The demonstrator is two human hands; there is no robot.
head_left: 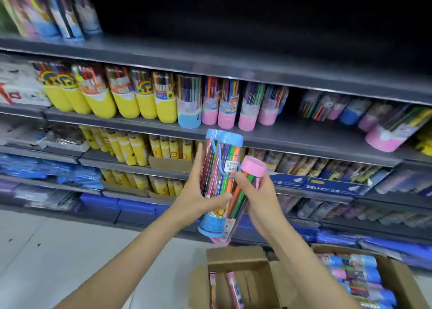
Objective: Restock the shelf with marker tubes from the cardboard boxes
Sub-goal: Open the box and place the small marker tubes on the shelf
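My left hand (201,198) grips blue-capped marker tubes (218,168), two caps side by side at the top, held upright in front of the shelves. My right hand (257,196) holds a pink-capped marker tube (253,166) that leans against the blue ones. Both are at chest height below the grey shelf (292,138), where blue and pink tubes (224,107) stand in a row. Two open cardboard boxes lie on the floor: a near one (236,259) with a few pink tubes, and a right one (395,276) full of blue and pink tubes.
Yellow tubes (121,98) fill the left of the same shelf. More pink and blue tubes (378,124) stand at its right end, with a bare gap between. Lower shelves hold yellow packs (131,149) and blue boxes (327,182). The pale floor (70,250) spreads to the left.
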